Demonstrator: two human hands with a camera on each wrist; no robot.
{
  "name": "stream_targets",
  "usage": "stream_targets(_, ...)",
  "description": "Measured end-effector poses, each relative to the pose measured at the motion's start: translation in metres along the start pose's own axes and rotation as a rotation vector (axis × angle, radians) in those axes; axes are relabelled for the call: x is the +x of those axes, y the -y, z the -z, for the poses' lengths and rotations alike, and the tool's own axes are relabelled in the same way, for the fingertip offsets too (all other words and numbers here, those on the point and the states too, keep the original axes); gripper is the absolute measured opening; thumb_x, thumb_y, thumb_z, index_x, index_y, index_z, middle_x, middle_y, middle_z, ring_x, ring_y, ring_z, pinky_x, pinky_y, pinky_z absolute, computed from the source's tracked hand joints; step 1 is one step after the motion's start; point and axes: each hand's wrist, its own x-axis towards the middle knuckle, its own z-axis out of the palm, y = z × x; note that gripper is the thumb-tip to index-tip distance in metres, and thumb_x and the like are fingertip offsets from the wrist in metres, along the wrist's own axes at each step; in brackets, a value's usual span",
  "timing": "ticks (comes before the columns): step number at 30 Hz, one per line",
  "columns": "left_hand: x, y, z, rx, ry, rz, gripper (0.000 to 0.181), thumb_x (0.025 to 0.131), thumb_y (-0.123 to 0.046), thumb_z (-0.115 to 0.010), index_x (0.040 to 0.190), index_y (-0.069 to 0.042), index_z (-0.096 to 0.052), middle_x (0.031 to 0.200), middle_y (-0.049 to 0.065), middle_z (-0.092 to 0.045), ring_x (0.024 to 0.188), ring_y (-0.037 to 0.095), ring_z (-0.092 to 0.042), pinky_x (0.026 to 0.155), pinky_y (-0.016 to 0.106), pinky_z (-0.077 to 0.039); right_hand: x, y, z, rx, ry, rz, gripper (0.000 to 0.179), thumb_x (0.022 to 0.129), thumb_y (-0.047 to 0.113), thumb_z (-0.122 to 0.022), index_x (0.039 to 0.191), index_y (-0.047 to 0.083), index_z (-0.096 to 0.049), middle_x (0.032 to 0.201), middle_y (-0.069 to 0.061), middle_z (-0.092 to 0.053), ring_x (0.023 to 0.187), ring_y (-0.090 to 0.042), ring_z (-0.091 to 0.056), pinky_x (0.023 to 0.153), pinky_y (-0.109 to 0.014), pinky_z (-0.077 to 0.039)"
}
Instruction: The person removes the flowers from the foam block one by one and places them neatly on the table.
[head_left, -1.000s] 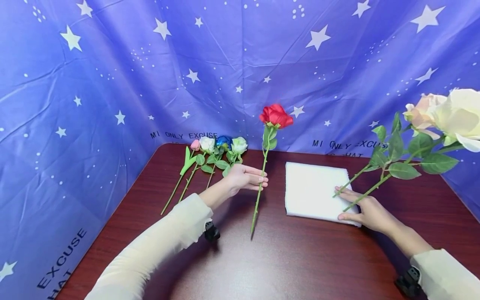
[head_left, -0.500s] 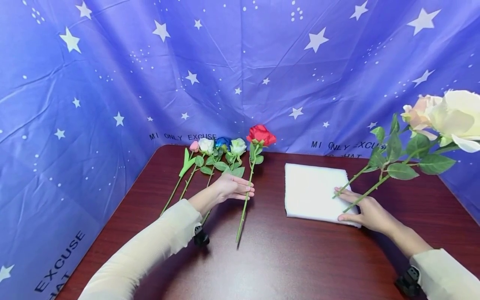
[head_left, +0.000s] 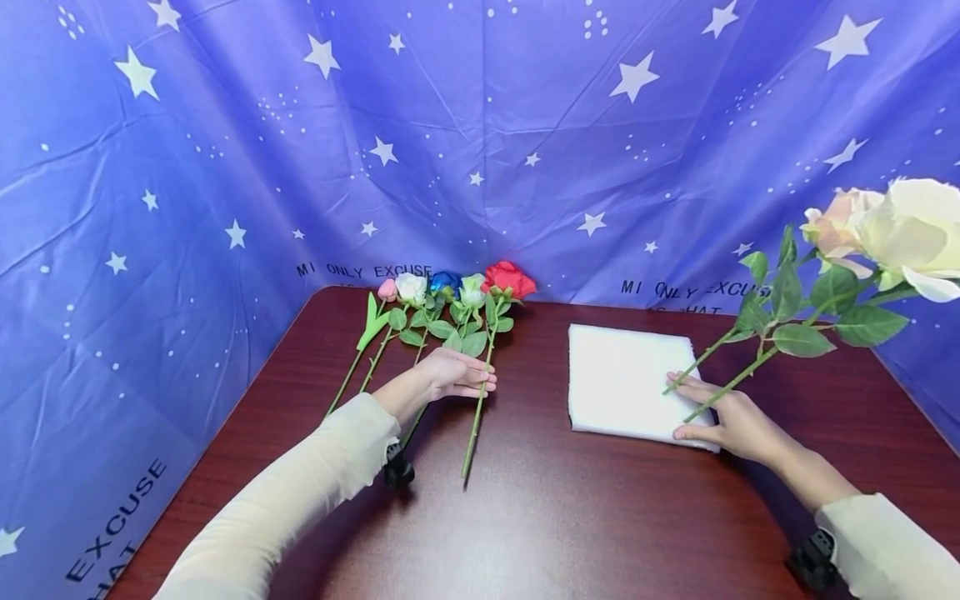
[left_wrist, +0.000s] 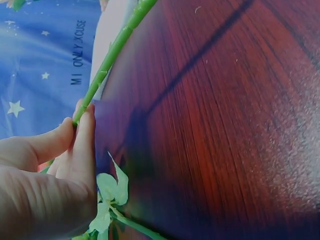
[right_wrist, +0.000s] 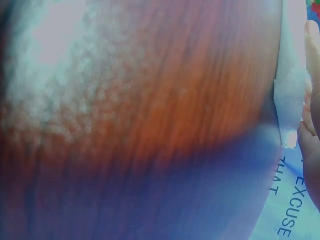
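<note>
My left hand (head_left: 453, 372) pinches the green stem of a red rose (head_left: 508, 280) between thumb and fingers. The bloom is at the table's back edge, and the stem slants toward me. In the left wrist view, thumb and fingertips meet on the stem (left_wrist: 107, 64), which casts a shadow on the wood. My right hand (head_left: 738, 421) rests on the right side of a white foam block (head_left: 622, 383), fingers extended and thumb spread. Two pale roses, one cream (head_left: 911, 233) and one peach (head_left: 836, 223), lean over that hand, their stem ends meeting the block's top.
Left of the red rose lie several flowers: a pink bud (head_left: 387, 289), a white rose (head_left: 411, 287), a blue rose (head_left: 446, 284) and a pale green rose (head_left: 472, 290). A starry blue cloth (head_left: 450, 125) hangs behind the dark red table (head_left: 570, 517).
My left hand has carried the red rose left and lowered it beside the pale green rose. My right hand and the foam block have stayed in place.
</note>
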Motion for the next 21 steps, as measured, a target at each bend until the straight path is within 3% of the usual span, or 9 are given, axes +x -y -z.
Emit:
stream_targets(10, 0.015, 0.001, 0.005, -0.062, -0.022, 0.047, 0.035, 0.096, 0.005, -0.050, 0.130, 0.011, -0.052, 0.132, 0.028, -0.056, 0.076, 0.012, -0.068, 0.105, 0.039, -0.049, 0.000, 0.001, -0.002, 0.015, 0.001, -0.014, 0.067, 0.061, 0.024, -0.087, 0.117, -0.005, -0.065, 0.123, -0.027, -0.063, 0.130, 0.026, -0.021, 0.105, 0.010, -0.016)
stream_targets(14, 0.021, 0.002, 0.003, -0.078, -0.019, 0.051, 0.035, 0.095, 0.007, -0.049, 0.129, 0.013, -0.051, 0.107, 0.023, -0.071, 0.074, 0.013, -0.068, 0.107, 0.041, -0.048, 0.000, 0.001, -0.001, 0.004, 0.003, -0.021, 0.067, 0.061, 0.025, -0.087, 0.117, -0.005, -0.065, 0.123, -0.026, -0.063, 0.130, 0.026, -0.020, 0.104, 0.011, -0.016)
stream_targets(17, 0.024, 0.003, 0.002, -0.080, -0.027, 0.056, 0.034, 0.094, 0.008, -0.050, 0.128, 0.014, -0.052, 0.082, 0.011, -0.072, 0.071, 0.013, -0.068, 0.105, 0.039, -0.050, -0.001, 0.002, -0.001, 0.002, 0.011, -0.034, 0.067, 0.062, 0.026, -0.087, 0.117, -0.006, -0.064, 0.123, -0.026, -0.063, 0.129, 0.027, -0.019, 0.103, 0.011, -0.015)
stream_targets(21, 0.026, 0.003, 0.000, -0.056, -0.035, 0.058, 0.033, 0.093, 0.008, -0.051, 0.126, 0.013, -0.054, 0.077, 0.007, -0.070, 0.071, 0.013, -0.068, 0.099, 0.035, -0.055, -0.001, 0.002, 0.000, 0.000, 0.015, -0.040, 0.067, 0.063, 0.027, -0.087, 0.117, -0.007, -0.064, 0.123, -0.026, -0.063, 0.130, 0.027, -0.019, 0.103, 0.012, -0.015)
